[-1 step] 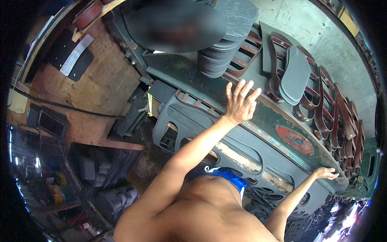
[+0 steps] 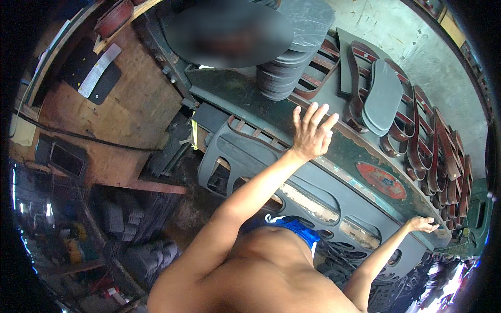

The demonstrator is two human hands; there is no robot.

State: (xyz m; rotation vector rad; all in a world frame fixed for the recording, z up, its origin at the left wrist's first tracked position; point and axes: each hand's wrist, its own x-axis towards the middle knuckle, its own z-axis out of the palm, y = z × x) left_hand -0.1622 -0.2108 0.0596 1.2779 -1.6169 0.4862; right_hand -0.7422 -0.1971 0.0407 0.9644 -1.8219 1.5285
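My left hand (image 2: 313, 133) is open, its fingers spread over the front edge of a dark green machine (image 2: 334, 141). Nothing shows in it. Farther right, my right hand (image 2: 421, 224) is open too, palm partly up, by the machine's right end. Beneath my left forearm lies a grey sheet (image 2: 334, 190) with sole-shaped holes cut through it. Beyond my left hand stands a tall stack of dark sole-shaped pieces (image 2: 275, 78). Grey sole pieces (image 2: 383, 96) rest on brown sole-shaped cutting dies (image 2: 357, 112) to its right. One die (image 2: 250, 130) sits on the grey sheet.
More cutting dies (image 2: 443, 161) crowd the machine's right side. A wooden board (image 2: 138, 96) with a dark sheet (image 2: 107, 81) and a pale curved strip (image 2: 99, 70) is at left. Dark cut pieces (image 2: 122, 219) are piled low on the left. A blurred oval hides the top middle.
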